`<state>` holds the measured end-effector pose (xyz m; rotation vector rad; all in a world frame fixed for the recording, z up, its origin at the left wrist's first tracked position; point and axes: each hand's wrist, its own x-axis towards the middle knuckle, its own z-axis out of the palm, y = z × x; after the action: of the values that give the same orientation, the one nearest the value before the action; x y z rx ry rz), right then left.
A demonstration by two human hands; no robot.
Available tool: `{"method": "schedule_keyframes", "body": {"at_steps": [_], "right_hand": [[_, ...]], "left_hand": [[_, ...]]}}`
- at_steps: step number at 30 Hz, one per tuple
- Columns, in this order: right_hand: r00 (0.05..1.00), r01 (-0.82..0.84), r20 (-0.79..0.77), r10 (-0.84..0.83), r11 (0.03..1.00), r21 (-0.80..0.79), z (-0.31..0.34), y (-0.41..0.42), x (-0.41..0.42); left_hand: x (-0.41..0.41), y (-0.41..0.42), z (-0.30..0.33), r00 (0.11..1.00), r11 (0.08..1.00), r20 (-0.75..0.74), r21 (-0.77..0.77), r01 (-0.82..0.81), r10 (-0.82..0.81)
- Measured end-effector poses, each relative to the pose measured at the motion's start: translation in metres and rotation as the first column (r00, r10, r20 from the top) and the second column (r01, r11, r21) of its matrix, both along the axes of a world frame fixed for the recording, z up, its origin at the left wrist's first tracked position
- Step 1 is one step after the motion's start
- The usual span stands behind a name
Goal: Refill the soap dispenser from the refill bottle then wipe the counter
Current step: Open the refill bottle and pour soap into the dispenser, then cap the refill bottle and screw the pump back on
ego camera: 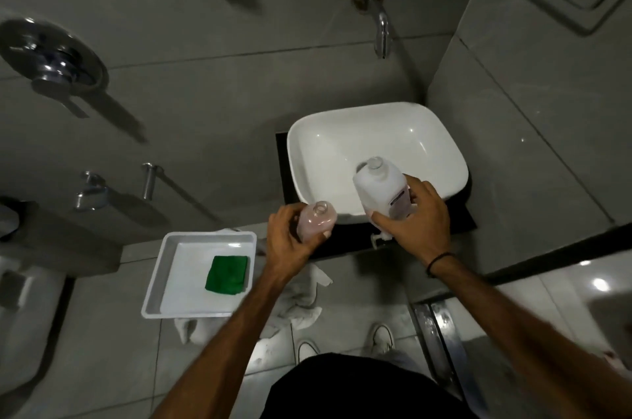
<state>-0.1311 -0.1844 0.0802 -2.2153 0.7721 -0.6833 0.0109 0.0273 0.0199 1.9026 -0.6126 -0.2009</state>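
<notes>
My left hand (289, 240) grips a small clear soap dispenser bottle (316, 218) with pinkish liquid, its mouth open and its pump off. My right hand (415, 216) holds a larger white refill bottle (379, 189), upright and uncapped, over the front edge of the white basin (342, 141). The two bottles are a short distance apart. A white pump head (378, 239) lies on the black counter (458, 213) just under my right hand. A green cloth (227, 275) lies folded in a white tray (160, 281) to the left.
A wall tap (381, 28) juts out above the basin. A white towel (301, 302) hangs below the counter edge beside the tray. A toilet (24, 309) stands at far left, with wall fittings (92, 192) above it. My shoes (381, 338) show on the tiled floor.
</notes>
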Motion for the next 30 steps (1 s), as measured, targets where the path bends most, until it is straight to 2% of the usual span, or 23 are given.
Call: {"method": "schedule_keyframes", "body": {"at_steps": [4, 8, 12, 19, 25, 28, 30], "right_hand": [[0.992, 0.116, 0.027, -0.121, 0.985, 0.129, -0.029, 0.007, -0.026], [0.982, 0.185, -0.003, -0.187, 0.965, 0.184, -0.053, 0.015, -0.047], [0.978, 0.206, -0.022, -0.206, 0.95, 0.236, -0.07, 0.015, -0.063], [0.965, 0.26, -0.047, -0.258, 0.916, 0.307, -0.094, 0.007, -0.083], [0.934, 0.356, -0.122, -0.335, 0.866, 0.351, -0.112, -0.015, -0.105], [0.92, 0.391, -0.148, -0.362, 0.847, 0.36, -0.119, -0.033, -0.118], [0.909, 0.417, -0.182, -0.376, 0.839, 0.35, -0.123, -0.047, -0.128]], "left_hand": [[-0.002, 0.0, -0.036, 0.998, 0.998, -0.065, 0.058, 0.021, -0.017], [-0.002, -0.007, -0.062, 0.988, 0.986, -0.148, 0.157, 0.063, -0.04], [0.002, -0.017, -0.076, 0.984, 0.959, -0.176, 0.277, 0.061, -0.012], [0.002, -0.021, -0.084, 0.986, 0.926, -0.163, 0.376, 0.031, 0.033], [-0.045, -0.01, -0.101, 0.941, 0.814, -0.196, 0.569, -0.12, 0.277], [-0.077, -0.018, -0.105, 0.96, 0.765, -0.217, 0.645, 0.006, 0.175], [-0.095, -0.038, -0.103, 0.974, 0.781, -0.223, 0.616, 0.105, 0.045]]}}
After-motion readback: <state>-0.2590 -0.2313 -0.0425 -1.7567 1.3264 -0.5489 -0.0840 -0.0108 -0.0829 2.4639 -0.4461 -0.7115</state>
